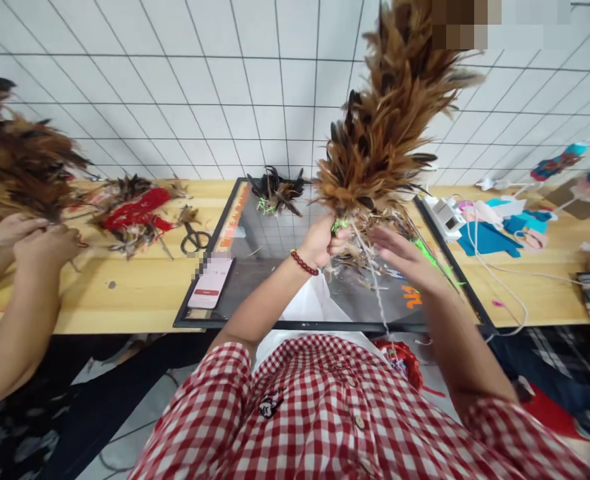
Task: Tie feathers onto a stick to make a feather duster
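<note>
My left hand (323,241) is closed round the lower end of a large brown feather duster (382,147), which rises up and to the right. Bright green ties (339,227) show at the grip. A pale twisted string (376,287) hangs from there past the board's front edge. Just right of the grip is my right hand (399,253), fingers stretched out, with nothing seen in it. Below the hands, loose feathers (355,260) lie on a dark glossy board (255,287). Behind it sits a small bunch of black feathers (277,190).
A phone (211,283) rests on the board's left edge, near black scissors (195,239). At left, a co-worker's hands (47,243) hold another feather duster (19,157) beside red cloth (137,210). On the right are a white plug adapter (445,217), a cable (519,303) and blue cloth pieces (492,237).
</note>
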Demonstrator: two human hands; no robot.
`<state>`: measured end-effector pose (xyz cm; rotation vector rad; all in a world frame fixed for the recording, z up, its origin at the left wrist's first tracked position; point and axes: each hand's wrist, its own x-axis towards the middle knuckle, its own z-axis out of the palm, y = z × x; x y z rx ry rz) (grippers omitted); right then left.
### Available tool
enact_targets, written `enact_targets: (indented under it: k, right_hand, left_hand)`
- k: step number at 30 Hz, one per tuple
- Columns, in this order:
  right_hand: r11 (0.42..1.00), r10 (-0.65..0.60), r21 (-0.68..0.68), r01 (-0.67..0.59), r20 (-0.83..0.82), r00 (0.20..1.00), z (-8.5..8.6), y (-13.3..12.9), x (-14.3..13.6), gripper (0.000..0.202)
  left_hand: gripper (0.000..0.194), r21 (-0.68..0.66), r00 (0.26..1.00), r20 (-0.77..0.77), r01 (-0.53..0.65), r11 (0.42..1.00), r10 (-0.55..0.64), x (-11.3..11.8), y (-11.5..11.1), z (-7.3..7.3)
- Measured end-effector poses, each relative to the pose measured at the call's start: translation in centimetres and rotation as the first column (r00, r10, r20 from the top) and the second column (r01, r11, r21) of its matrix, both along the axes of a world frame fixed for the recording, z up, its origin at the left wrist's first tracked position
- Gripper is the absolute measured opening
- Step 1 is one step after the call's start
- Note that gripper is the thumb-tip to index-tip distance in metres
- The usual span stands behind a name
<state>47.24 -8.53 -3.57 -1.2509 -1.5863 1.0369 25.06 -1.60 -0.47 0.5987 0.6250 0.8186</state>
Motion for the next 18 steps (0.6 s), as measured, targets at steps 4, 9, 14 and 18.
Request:
enact_targets:
  k: [4,9,14,18]
  right_hand:
    - [0.886,0.322,-0.189,-0.423,-0.405,0.856,-0.9,6.7,-9.7,0.067]
    - [0.785,0.240,-0.392,-0.480,-0.522,0.819,-4.8,8.0,-12.9,0.054]
    - [0.802,-0.032,-0.478,-0.357,-0.632,0.774,-7.2,9.5,-14.2,0.051]
    - [0.786,-0.106,-0.528,-0.321,-0.627,0.772,-8.0,10.3,-14.8,0.053]
  left_hand:
    - [0.044,-0.060,0.999,-0.021,-0.044,0.997,0.042,-2.9,-0.6,-1.7]
    - [0.043,-0.102,0.986,-0.087,-0.151,0.983,0.142,-7.8,0.9,-4.1]
    - [0.039,-0.012,0.931,-0.187,-0.321,0.947,0.313,-9.4,3.6,-7.1]
    - [0.023,0.190,0.801,-0.205,-0.532,0.825,0.563,-8.8,4.6,-9.8]
